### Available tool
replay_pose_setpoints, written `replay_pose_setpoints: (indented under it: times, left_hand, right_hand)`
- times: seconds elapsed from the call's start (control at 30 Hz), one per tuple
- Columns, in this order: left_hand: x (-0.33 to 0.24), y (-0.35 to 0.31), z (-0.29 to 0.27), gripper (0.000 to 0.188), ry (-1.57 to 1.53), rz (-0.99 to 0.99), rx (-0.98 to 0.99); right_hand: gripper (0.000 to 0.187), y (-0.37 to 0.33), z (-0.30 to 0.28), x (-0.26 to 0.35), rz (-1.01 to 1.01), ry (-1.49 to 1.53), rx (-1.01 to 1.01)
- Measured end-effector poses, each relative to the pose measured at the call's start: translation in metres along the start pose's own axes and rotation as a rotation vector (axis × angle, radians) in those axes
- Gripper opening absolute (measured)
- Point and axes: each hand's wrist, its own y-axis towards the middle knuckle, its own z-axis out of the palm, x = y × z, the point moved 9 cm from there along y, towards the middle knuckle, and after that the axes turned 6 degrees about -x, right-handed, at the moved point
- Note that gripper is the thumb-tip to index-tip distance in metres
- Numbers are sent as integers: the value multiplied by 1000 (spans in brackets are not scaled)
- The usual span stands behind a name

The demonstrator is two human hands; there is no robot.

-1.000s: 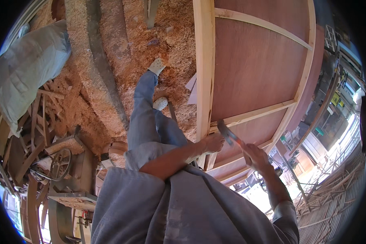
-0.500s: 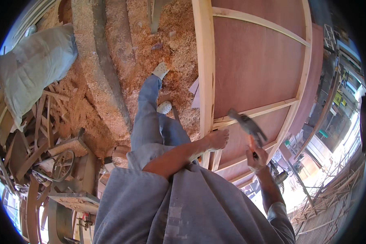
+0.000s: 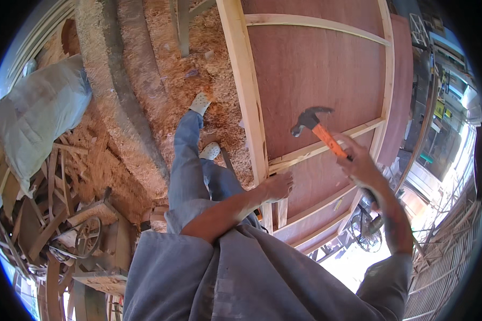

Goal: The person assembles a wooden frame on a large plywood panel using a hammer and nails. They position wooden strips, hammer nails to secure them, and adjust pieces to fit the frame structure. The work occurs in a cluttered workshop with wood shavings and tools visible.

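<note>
My right hand (image 3: 360, 167) grips the orange handle of a claw hammer (image 3: 329, 140), raised over the panel with its dark head pointing away to the left. My left hand (image 3: 277, 186) is closed near the frame's left rail, by the joint with a crosspiece; what its fingers hold, if anything, is hidden. Below both hands lies a large reddish-brown plywood panel (image 3: 310, 75) with a pale wooden frame (image 3: 245, 96) and several crosspieces (image 3: 332, 143) over it.
Wood shavings (image 3: 209, 69) cover the ground on the left around my feet. A stuffed pale sack (image 3: 43, 115) lies at the far left, above a heap of wood offcuts (image 3: 43, 214). A machine with a handwheel (image 3: 88, 237) stands nearby. A wheel (image 3: 367, 232) shows beyond the panel's right side.
The hammer has swung up and away from the frame, and my right hand has moved right and farther off. My left hand stays closed near the joint. The whole view has shifted slightly.
</note>
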Motion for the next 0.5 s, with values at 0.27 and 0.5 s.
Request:
replay_pose_setpoints:
  times: [0.27, 0.5]
  left_hand:
    - [4, 3, -6, 16, -47, -71, 10]
    - [-5, 0, 0, 15, -2, -20, 22]
  right_hand:
    - [56, 61, -43, 26, -100, 255, -162]
    - [42, 77, -30, 0, 133, 170, 69]
